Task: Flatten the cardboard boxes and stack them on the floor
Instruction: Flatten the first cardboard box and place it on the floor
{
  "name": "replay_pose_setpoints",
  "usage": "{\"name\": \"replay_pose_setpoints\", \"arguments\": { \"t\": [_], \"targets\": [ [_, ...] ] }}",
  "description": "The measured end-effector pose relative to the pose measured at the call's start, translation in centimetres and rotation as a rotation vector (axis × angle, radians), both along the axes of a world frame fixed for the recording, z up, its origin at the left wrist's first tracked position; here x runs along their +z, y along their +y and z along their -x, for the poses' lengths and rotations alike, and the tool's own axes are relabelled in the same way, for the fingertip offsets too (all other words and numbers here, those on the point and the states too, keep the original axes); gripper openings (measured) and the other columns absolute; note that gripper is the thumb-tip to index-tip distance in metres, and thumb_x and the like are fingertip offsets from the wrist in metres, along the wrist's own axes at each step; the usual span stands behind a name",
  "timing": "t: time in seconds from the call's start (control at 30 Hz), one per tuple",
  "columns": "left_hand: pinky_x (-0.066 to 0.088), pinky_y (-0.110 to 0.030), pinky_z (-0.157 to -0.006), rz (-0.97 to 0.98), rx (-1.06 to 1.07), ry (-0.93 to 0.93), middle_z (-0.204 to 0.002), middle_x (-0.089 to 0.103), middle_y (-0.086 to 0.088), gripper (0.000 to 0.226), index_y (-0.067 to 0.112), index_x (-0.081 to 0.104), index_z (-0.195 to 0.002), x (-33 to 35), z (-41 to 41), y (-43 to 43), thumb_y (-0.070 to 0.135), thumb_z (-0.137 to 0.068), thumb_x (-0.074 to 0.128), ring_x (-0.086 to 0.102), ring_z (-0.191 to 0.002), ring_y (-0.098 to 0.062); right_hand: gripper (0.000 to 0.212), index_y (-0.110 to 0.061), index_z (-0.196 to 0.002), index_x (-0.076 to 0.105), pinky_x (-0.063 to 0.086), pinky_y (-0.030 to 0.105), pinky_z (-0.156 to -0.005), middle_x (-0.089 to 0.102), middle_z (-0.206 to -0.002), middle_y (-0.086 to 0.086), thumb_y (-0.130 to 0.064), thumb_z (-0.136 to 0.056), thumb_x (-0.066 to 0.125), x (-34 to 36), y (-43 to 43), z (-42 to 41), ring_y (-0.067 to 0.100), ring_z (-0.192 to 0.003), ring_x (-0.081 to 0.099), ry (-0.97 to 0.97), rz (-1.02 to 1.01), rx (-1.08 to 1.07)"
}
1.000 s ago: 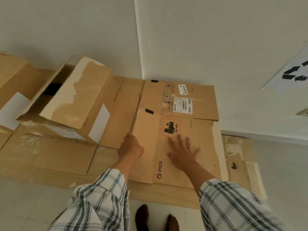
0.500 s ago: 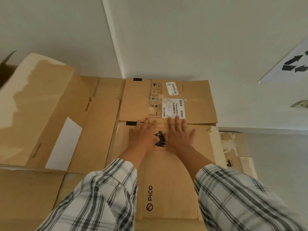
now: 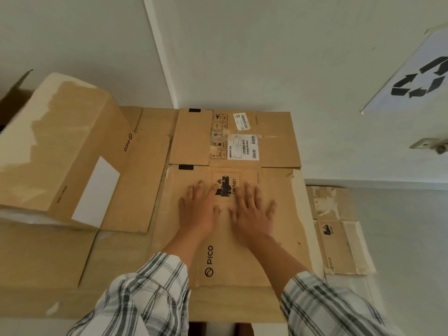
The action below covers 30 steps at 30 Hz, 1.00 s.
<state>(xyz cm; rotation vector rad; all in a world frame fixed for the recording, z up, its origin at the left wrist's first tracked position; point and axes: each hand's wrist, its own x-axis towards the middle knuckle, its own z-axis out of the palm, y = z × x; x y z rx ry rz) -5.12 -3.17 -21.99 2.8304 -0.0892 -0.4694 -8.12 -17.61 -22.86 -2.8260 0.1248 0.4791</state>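
A flattened brown PICO cardboard box (image 3: 278,238) lies on top of a pile of flat cardboard on the floor. My left hand (image 3: 198,209) and my right hand (image 3: 252,212) rest palm-down side by side on it, fingers spread, just below a black printed symbol in a red dashed frame. Neither hand holds anything. To the left stands an unflattened cardboard box (image 3: 60,151) on its side, with a white label and one open flap at the far left.
More flat cardboard (image 3: 43,258) covers the floor at left and front. A smaller flat piece (image 3: 337,238) lies at right on the tiles. White walls meet in a corner behind the pile; a recycling sign (image 3: 417,78) hangs on the right wall.
A second ago my left hand gripped the box's left edge; both hands then slid up the flattened box and now lie flat slightly lower. My head has moved closer over the pile.
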Motion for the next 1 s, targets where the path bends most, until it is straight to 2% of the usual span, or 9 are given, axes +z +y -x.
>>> {"name": "replay_pose_setpoints", "arguments": {
  "t": [0.3, 0.37, 0.43, 0.53, 0.63, 0.7, 0.83, 0.9, 1.0],
  "targets": [
    [0.011, -0.049, -0.121, -0.022, 0.023, 0.029, -0.167, -0.001, -0.001, 0.070, 0.039, 0.013, -0.156, 0.4, 7.5, 0.6, 0.054, -0.097, 0.046, -0.001, -0.152, -0.030, 0.061, -0.039, -0.151, -0.021, -0.011, 0.056, -0.117, -0.025, -0.161, -0.011, -0.052, -0.101, 0.013, 0.0, -1.2, 8.2, 0.018, -0.148, -0.022, -0.026, 0.007, 0.005],
    [0.012, -0.050, -0.121, -0.024, 0.024, 0.019, -0.167, 0.001, 0.000, 0.068, 0.040, 0.015, -0.155, 0.4, 7.7, 0.6, 0.055, -0.096, 0.046, 0.001, -0.152, -0.031, 0.062, -0.039, -0.153, -0.013, -0.007, 0.056, -0.118, -0.017, -0.163, -0.010, -0.053, -0.101, 0.018, 0.4, -1.6, 8.1, 0.020, -0.150, -0.015, -0.019, 0.005, 0.022],
    [0.015, -0.054, -0.117, -0.040, 0.046, -0.007, -0.165, 0.006, 0.001, 0.066, 0.044, 0.023, -0.150, 0.7, 7.3, 1.0, 0.059, -0.092, 0.049, 0.009, -0.149, -0.033, 0.061, -0.039, -0.154, 0.009, 0.002, 0.057, -0.117, 0.003, -0.164, -0.006, -0.052, -0.099, 0.032, 1.4, -2.2, 7.3, 0.023, -0.150, 0.003, -0.054, -0.005, -0.008],
    [0.020, -0.063, -0.111, -0.033, 0.344, -0.035, -0.160, 0.009, -0.003, 0.059, 0.041, 0.035, -0.136, 1.1, 6.8, 2.6, 0.060, -0.085, 0.056, 0.018, -0.142, -0.039, 0.066, -0.035, -0.146, 0.022, 0.016, 0.060, -0.113, 0.021, -0.157, 0.002, -0.049, -0.090, 0.053, 2.8, -4.5, 6.2, 0.031, -0.142, 0.022, -0.159, 0.020, -0.393],
    [0.026, -0.066, -0.107, 0.081, 0.681, 0.116, -0.156, 0.011, -0.006, 0.076, 0.033, 0.025, -0.138, 1.2, 6.2, 4.8, 0.059, -0.079, 0.065, 0.018, -0.140, -0.039, 0.082, -0.023, -0.151, 0.011, 0.026, 0.060, -0.109, 0.017, -0.158, 0.011, -0.048, -0.089, 0.059, 3.5, -8.1, 5.5, 0.039, -0.141, 0.025, -0.032, -0.068, -0.774],
    [0.026, -0.062, -0.108, 0.129, 0.736, 0.139, -0.155, 0.017, -0.009, 0.083, 0.028, 0.024, -0.141, 1.4, 5.7, 5.7, 0.051, -0.078, 0.072, 0.018, -0.140, -0.038, 0.078, -0.013, -0.150, 0.018, 0.041, 0.055, -0.100, 0.036, -0.149, 0.020, -0.044, -0.092, 0.060, 3.6, -9.9, 5.1, 0.042, -0.129, 0.044, 0.047, -0.233, -0.870],
    [0.034, -0.058, -0.107, 0.232, 0.806, 0.159, -0.147, 0.026, -0.014, 0.085, 0.023, 0.022, -0.138, 1.1, 4.9, 6.8, 0.048, -0.077, 0.076, 0.035, -0.130, -0.042, 0.054, -0.004, -0.130, 0.048, 0.051, 0.046, -0.086, 0.060, -0.123, 0.018, -0.044, -0.095, 0.058, 4.0, -10.7, 5.0, 0.036, -0.108, 0.060, 0.047, -0.261, -0.827],
    [0.042, -0.058, -0.101, 0.325, 0.827, 0.163, -0.139, 0.041, -0.017, 0.084, 0.018, 0.026, -0.133, 0.9, 4.8, 7.3, 0.055, -0.075, 0.073, 0.050, -0.119, -0.042, 0.052, -0.006, -0.128, 0.049, 0.048, 0.041, -0.079, 0.061, -0.121, 0.016, -0.045, -0.095, 0.057, 4.3, -10.7, 5.2, 0.035, -0.107, 0.061, 0.026, -0.249, -0.813],
    [0.052, -0.049, -0.091, 0.369, 0.781, 0.059, -0.122, 0.063, -0.016, 0.060, 0.007, 0.053, -0.125, 1.8, 5.3, 6.9, 0.054, -0.087, 0.062, 0.061, -0.107, -0.038, 0.046, -0.007, -0.128, 0.044, 0.044, 0.037, -0.072, 0.062, -0.119, 0.016, -0.040, -0.097, 0.056, 5.2, -10.9, 5.6, 0.034, -0.104, 0.062, -0.054, -0.256, -0.766]
  ]
}}
